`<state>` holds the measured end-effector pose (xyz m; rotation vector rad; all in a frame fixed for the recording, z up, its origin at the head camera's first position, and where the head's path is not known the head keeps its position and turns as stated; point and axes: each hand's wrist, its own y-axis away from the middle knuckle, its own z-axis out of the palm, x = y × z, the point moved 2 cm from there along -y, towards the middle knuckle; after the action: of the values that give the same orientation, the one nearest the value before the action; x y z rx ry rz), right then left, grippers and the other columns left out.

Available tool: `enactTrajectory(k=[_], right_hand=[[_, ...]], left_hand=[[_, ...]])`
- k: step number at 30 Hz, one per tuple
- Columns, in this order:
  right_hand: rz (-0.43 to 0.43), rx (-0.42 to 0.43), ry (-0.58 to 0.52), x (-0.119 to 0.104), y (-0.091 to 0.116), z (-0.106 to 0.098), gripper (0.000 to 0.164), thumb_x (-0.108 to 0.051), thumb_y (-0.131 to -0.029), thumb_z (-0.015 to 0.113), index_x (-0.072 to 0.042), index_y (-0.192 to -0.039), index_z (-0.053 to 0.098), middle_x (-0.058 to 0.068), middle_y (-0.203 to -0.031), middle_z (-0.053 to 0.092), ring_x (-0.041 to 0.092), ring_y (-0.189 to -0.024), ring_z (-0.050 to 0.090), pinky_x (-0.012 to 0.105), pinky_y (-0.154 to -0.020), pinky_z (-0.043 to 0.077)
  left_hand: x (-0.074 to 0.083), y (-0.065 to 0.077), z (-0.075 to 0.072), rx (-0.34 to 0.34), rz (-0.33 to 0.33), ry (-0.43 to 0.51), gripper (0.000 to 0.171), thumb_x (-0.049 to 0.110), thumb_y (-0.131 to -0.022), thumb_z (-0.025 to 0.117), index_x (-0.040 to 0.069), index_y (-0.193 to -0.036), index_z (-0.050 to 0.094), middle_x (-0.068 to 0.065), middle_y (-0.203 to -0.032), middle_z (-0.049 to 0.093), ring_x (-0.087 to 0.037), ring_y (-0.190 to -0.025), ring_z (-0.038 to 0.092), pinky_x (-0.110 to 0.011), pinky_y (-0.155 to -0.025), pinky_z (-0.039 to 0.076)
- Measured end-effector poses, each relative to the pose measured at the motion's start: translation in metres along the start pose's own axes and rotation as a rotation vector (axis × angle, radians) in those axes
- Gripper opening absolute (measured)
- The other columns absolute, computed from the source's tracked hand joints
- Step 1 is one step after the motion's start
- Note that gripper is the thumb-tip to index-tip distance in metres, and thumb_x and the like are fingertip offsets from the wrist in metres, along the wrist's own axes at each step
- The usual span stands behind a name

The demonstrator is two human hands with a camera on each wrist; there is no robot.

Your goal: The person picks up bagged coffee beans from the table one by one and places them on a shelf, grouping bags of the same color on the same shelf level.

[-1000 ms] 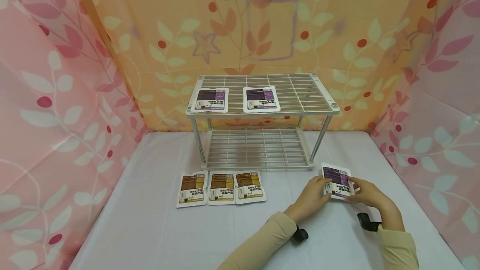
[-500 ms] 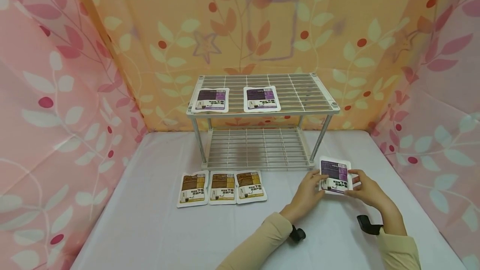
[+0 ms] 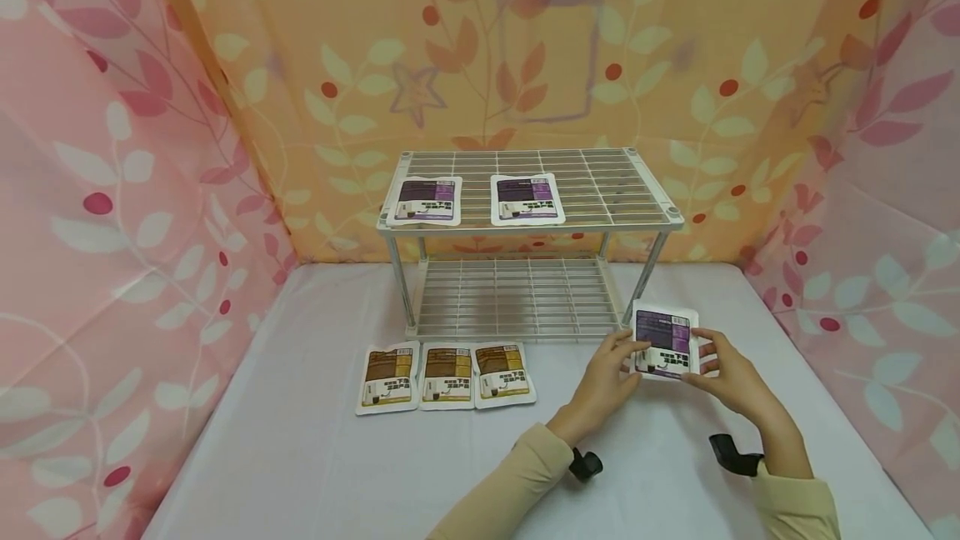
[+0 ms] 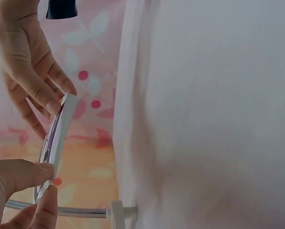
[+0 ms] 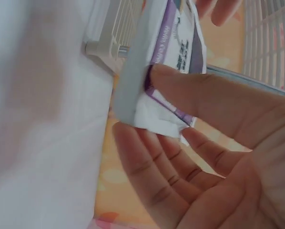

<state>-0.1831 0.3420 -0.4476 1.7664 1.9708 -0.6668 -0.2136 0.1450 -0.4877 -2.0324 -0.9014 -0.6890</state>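
Note:
Both hands hold one flat white packet with a purple label [image 3: 663, 342] by its two sides, lifted off the table at the shelf's front right corner. My left hand [image 3: 604, 375] pinches its left edge, and in the left wrist view the left thumb and fingers [image 4: 46, 210] close on that edge. My right hand [image 3: 731, 377] grips the opposite edge; the right wrist view shows the right thumb [image 5: 180, 88] on the printed face and fingers behind. Two like purple packets, a left one [image 3: 427, 201] and a middle one [image 3: 527, 199], lie on the upper shelf.
A white two-tier wire rack [image 3: 615, 190] stands at the back of the white-covered table [image 3: 300, 457]. Before it lie three brown-and-yellow packets [image 3: 447, 376] in a row. Patterned cloth walls [image 3: 360, 40] enclose the back and sides.
The purple packet has risen from the table and moved slightly left and toward the rack, with both hands holding it. The other packets have stayed in place.

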Motion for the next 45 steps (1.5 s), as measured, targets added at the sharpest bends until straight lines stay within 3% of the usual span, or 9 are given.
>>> enactTrajectory(k=[8, 18, 22, 29, 36, 40, 45], right_hand=[[-0.08, 0.068, -0.017, -0.012, -0.004, 0.002, 0.075, -0.01, -0.078, 0.073, 0.008, -0.136, 0.03, 0.026, -0.104, 0.05, 0.03, -0.084, 0.057, 0.033, -0.065, 0.055], [-0.173, 0.181, 0.013, -0.027, -0.006, -0.002, 0.074, -0.007, -0.078, 0.073, 0.002, -0.139, 0.033, 0.022, -0.106, 0.047, 0.031, -0.083, 0.057, 0.042, -0.067, 0.055], [-0.218, 0.227, 0.033, -0.033, -0.006, -0.004, 0.074, -0.005, -0.077, 0.074, 0.001, -0.139, 0.035, 0.02, -0.105, 0.047, 0.028, -0.081, 0.056, 0.028, -0.063, 0.055], [-0.271, 0.304, 0.04, -0.042, -0.007, -0.007, 0.076, -0.003, -0.076, 0.074, -0.004, -0.141, 0.035, 0.017, -0.105, 0.047, 0.015, -0.08, 0.051, 0.005, -0.065, 0.045], [-0.328, 0.39, 0.025, -0.053, -0.007, -0.012, 0.072, 0.002, -0.075, 0.073, -0.004, -0.139, 0.041, 0.021, -0.113, 0.047, -0.002, -0.082, 0.046, -0.001, -0.068, 0.04], [-0.331, 0.408, 0.009, -0.061, -0.007, -0.013, 0.07, 0.003, -0.075, 0.072, -0.005, -0.138, 0.042, 0.021, -0.119, 0.046, 0.002, -0.084, 0.047, -0.004, -0.071, 0.037], [-0.357, 0.458, 0.031, -0.07, -0.008, -0.016, 0.069, 0.006, -0.072, 0.073, -0.003, -0.135, 0.046, 0.021, -0.121, 0.046, 0.005, -0.084, 0.047, -0.005, -0.07, 0.036]], left_hand=[[0.004, -0.003, -0.017, 0.012, 0.033, -0.039, 0.05, -0.001, -0.08, 0.067, 0.014, -0.127, 0.056, -0.008, -0.14, 0.041, -0.009, -0.092, 0.059, -0.006, -0.075, 0.045], [0.012, -0.004, -0.036, 0.079, 0.137, -0.145, 0.049, 0.001, -0.081, 0.067, 0.016, -0.127, 0.056, -0.008, -0.141, 0.039, -0.007, -0.093, 0.057, -0.003, -0.076, 0.041], [0.016, -0.005, -0.042, 0.106, 0.17, -0.169, 0.048, 0.002, -0.082, 0.067, 0.016, -0.126, 0.057, -0.009, -0.142, 0.039, -0.006, -0.095, 0.055, -0.002, -0.076, 0.039], [0.025, -0.009, -0.055, 0.137, 0.18, -0.213, 0.046, 0.003, -0.083, 0.066, 0.018, -0.125, 0.057, -0.006, -0.144, 0.038, -0.007, -0.099, 0.053, -0.003, -0.074, 0.039], [0.034, -0.012, -0.067, 0.157, 0.181, -0.172, 0.046, 0.003, -0.082, 0.067, 0.016, -0.125, 0.057, -0.006, -0.144, 0.039, -0.011, -0.104, 0.054, -0.003, -0.078, 0.04], [0.038, -0.013, -0.072, 0.17, 0.179, -0.178, 0.046, 0.003, -0.082, 0.067, 0.016, -0.125, 0.057, -0.005, -0.144, 0.039, -0.017, -0.117, 0.049, -0.008, -0.084, 0.042], [0.041, -0.015, -0.078, 0.185, 0.194, -0.187, 0.047, 0.002, -0.082, 0.067, 0.016, -0.126, 0.057, -0.005, -0.145, 0.037, -0.018, -0.116, 0.049, -0.009, -0.084, 0.041]])
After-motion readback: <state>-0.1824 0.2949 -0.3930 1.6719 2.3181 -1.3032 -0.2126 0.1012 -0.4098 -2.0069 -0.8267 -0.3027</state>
